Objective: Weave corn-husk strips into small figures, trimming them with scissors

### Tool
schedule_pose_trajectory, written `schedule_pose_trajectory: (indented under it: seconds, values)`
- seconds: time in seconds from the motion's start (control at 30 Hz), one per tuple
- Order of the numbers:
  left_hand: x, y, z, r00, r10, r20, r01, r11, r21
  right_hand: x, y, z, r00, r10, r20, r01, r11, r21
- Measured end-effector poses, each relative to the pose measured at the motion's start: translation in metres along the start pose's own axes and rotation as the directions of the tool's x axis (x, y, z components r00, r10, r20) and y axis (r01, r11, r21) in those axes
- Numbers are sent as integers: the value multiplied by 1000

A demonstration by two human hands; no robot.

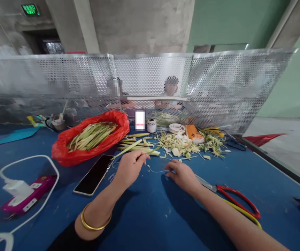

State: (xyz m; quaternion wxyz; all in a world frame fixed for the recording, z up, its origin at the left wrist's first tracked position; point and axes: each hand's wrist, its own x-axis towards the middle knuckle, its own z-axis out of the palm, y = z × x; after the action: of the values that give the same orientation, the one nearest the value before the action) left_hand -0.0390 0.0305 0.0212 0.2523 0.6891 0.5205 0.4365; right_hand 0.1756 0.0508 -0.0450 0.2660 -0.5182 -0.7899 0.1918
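**Thin thread drawn between two hands, green strip in the left**

Watching by head feed. The left hand (131, 165) has its fingertips pinched together on a green leaf strip (153, 151), which pokes out past them on the far side. A thin pale thread (156, 171) hangs in the gap between the hands, running from just below the left fingertips to the right hand (179, 174), where thumb and forefinger grip it. Whether the left fingers pinch the thread too, I cannot tell.

Loose stalks (136, 135) lie just beyond the left hand. Farther out on that side, a red plastic bag (72, 158) holds more of them. A black-screened phone (96, 176) lies left of the left hand. Scissors (210, 187) with red and yellow handles lie right of the right hand, partly behind its forearm. Beyond that hand: a heap of trimmings (177, 148), with a tape roll (176, 128) and an orange packet (192, 132) at its far edge.

Writing: I read "EXIT" on the green lit sign (30, 9), high to the far left of the hands; its upper characters blur. The packet's dark mark and the white jar's (151, 126) markings I cannot make out.
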Motion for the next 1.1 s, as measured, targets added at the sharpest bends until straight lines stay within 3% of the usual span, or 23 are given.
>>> schedule_pose_trajectory:
  seconds: [0.13, 0.27, 0.43, 0.57, 0.63, 0.73, 0.8, 0.97, 1.1]
  values:
    - [-2, -1, -3, 980, -127, 153, 142, 985, -96, 20, 4, 18, 999, -18, 36, 19, 1000, -13]
    - [-3, -5, -2, 955, -216, 203, 262, 935, -237, 24, 3, 27, 999, -34, -1, 34, 997, 76]
    - [1, -10, 0, 922, -308, 234, 364, 894, -260, 17, -7, 11, 998, 36, -57, -16, 951, 309]
    - [4, -8, 11, 897, -358, 260, 429, 847, -313, 10, -19, -9, 995, 99, 5, -87, 846, 526]
    - [6, -3, 23, 866, -355, 353, 480, 788, -385, 8, -24, -15, 992, 122, 39, -122, 795, 594]
    - [9, 3, 40, 771, -351, 531, 606, 658, -446, 5, -27, -21, 986, 154, 67, -160, 744, 649]
    - [10, 5, 47, 738, -339, 583, 645, 607, -464, 5, -25, -25, 982, 174, 72, -177, 727, 664]
    - [9, 6, 52, 761, -353, 544, 632, 591, -501, -2, -14, -36, 976, 202, 78, -203, 728, 654]
    - [1, 9, 55, 817, -326, 476, 560, 647, -518, -15, -12, -41, 993, 112, 42, -119, 878, 463]
